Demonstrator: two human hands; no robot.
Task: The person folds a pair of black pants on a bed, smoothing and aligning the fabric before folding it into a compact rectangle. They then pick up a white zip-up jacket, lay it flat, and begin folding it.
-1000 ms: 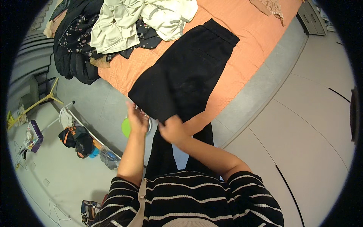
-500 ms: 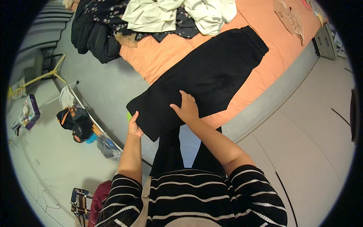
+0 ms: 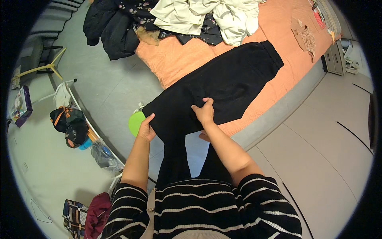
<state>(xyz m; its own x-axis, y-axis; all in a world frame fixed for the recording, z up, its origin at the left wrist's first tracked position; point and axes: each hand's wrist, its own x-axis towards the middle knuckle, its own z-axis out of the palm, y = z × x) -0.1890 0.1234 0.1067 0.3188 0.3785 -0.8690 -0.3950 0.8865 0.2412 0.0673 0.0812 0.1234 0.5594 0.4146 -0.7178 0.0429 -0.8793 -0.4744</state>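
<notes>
At the bottom of the view, a striped black-and-white sweater (image 3: 207, 207) fills the frame, and two bare forearms reach forward from it. The left hand (image 3: 145, 129) curls closed over the near left edge of a pair of black trousers (image 3: 215, 93); the right hand (image 3: 205, 112) presses down on the cloth, fingers bunched and pinching a small fold. The trousers lie partly flat across the near corner of an orange bedspread (image 3: 179, 59), their lower part hanging off the bed's edge toward the person. The fabric looks soft, limp and light, likely to sag and crease, so it seems best held at edges or seams with both hands. A green round object (image 3: 135, 122) sits on the grey floor (image 3: 107, 87) beside the left hand. Farther back, pale shirts (image 3: 207, 14) and dark clothing (image 3: 109, 28) are heaped on the bed.
</notes>
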